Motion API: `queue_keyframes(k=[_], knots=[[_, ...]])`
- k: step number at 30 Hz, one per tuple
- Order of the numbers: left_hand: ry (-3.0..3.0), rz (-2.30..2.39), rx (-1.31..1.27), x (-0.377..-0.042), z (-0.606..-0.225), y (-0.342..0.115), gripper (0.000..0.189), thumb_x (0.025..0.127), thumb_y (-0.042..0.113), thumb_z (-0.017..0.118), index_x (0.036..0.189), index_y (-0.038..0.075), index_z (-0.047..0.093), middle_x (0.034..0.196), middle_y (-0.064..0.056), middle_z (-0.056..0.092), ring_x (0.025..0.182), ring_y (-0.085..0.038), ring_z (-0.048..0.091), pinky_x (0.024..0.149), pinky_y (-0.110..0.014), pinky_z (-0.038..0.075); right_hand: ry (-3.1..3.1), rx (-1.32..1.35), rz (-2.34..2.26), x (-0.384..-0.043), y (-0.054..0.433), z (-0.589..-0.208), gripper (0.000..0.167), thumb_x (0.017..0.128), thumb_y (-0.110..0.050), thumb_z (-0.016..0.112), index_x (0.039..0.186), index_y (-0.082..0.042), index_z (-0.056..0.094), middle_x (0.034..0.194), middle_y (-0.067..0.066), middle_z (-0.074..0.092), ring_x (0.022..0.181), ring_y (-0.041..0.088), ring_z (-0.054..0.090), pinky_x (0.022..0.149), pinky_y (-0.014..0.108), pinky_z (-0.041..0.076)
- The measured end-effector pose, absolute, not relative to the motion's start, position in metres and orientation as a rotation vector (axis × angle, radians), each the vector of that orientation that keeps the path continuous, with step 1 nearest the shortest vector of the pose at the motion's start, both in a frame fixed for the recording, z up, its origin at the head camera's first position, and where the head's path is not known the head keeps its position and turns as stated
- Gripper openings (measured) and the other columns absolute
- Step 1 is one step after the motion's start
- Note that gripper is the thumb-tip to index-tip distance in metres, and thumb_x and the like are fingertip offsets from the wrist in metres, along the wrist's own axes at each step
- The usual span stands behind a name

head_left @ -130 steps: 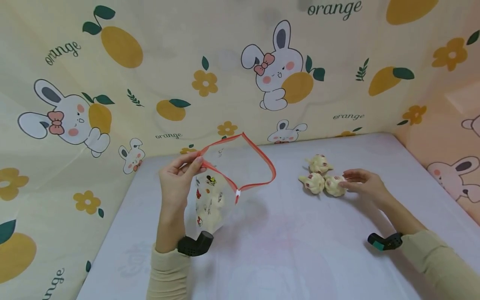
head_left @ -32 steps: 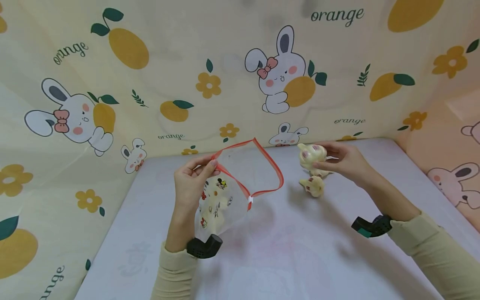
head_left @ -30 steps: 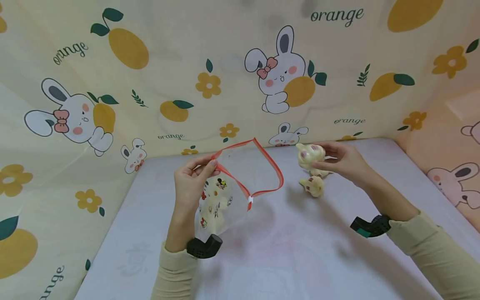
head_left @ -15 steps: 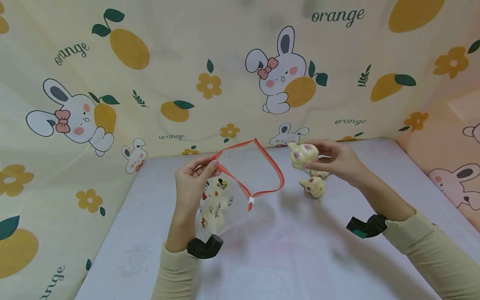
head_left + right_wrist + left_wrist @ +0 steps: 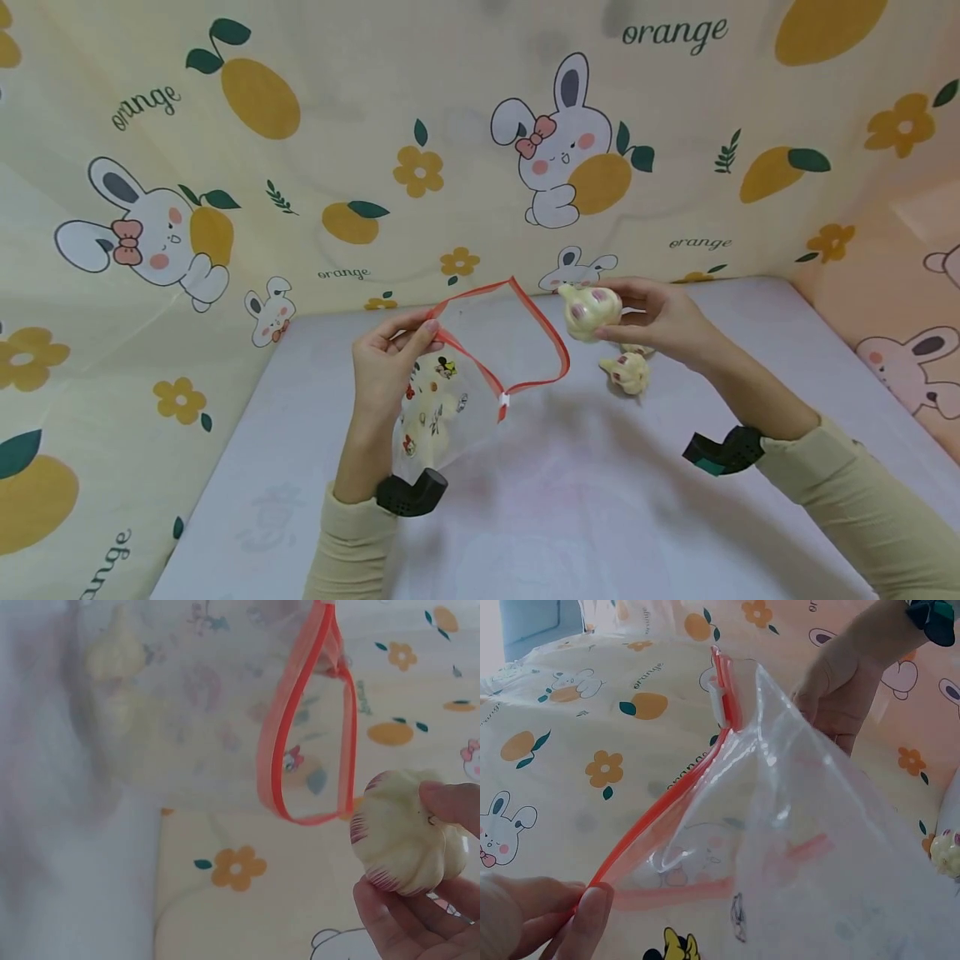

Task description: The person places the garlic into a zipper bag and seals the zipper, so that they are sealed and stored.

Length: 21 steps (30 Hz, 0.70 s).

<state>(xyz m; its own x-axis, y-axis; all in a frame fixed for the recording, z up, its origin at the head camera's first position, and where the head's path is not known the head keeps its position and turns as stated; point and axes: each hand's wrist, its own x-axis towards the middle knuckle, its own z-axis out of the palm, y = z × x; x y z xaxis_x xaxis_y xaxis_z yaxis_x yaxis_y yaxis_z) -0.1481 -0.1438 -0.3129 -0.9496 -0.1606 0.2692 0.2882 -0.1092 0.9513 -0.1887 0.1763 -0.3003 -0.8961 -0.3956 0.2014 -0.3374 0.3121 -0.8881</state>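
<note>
My left hand (image 5: 392,358) pinches the rim of a clear zipper bag (image 5: 453,425) between thumb and fingers. The bag's red-edged mouth gapes wide, with a white slider (image 5: 504,401) at its near corner. Pale garlic bulbs (image 5: 116,656) show blurrily through the plastic in the right wrist view. Just right of the mouth, my right hand (image 5: 663,321) holds a garlic bulb (image 5: 588,313) in the air, thumb on one side and fingers on the other, apart from the bag. Below that hand, a garlic bulb (image 5: 630,372) lies on the table, and another (image 5: 639,348) behind it is mostly hidden.
A white-covered table (image 5: 570,517) runs back to a cloth wall (image 5: 450,100) printed with rabbits and oranges. A pinkish side wall (image 5: 915,275) stands at the right. Each wrist wears a black camera (image 5: 412,493).
The right hand has lifted one bulb from the group of three and carried it left towards the bag's mouth. The left hand and bag have shifted slightly right in view.
</note>
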Motion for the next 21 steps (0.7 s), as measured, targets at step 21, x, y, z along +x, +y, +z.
queue_keyframes(k=[21], knots=[[-1.868,-2.115,-0.167,-0.149,-0.315,-0.145,0.027,0.087,0.001,0.067,0.109,-0.014,0.063,0.08,0.008,0.071,0.064,-0.004,0.068,0.072,-0.019,0.061,2.466,-0.824,-1.593,-0.185,0.148,-0.302,0.057,0.078,-0.005,0.078,0.13,-0.001,0.056,0.128,0.013,0.056,0.1,0.004,0.059,0.084,0.014,0.057]])
